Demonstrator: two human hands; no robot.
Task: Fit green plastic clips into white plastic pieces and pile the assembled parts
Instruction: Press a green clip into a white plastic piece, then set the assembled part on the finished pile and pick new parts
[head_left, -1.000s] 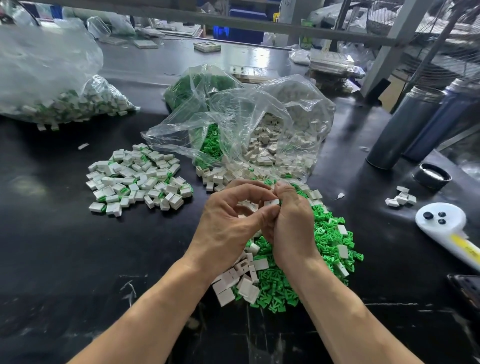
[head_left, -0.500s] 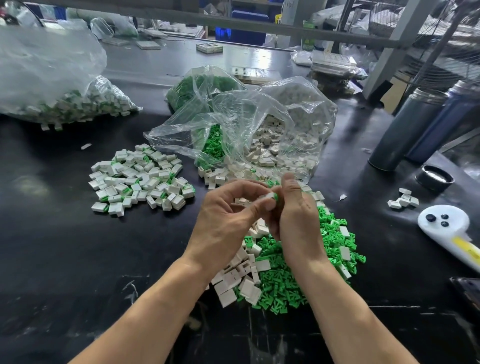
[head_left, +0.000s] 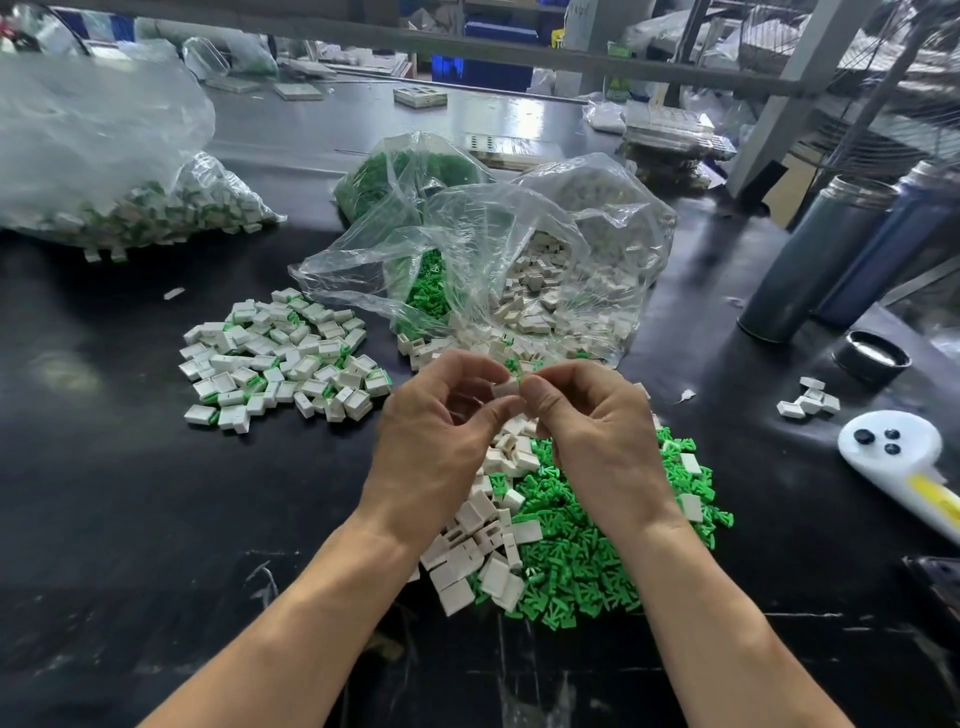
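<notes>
Both your grips, left hand (head_left: 441, 431) and right hand (head_left: 597, 431), pinch one white piece (head_left: 505, 388) above the loose green clips (head_left: 587, 545). Left of those clips, your assembled pile (head_left: 280, 358) is sizeable, but many clips and white pieces remain unfitted.

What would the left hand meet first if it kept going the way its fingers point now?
The left hand points rightward at the right hand. It already pinches the white piece between them, so the right hand's fingertips come next, though depth is unclear.
</notes>
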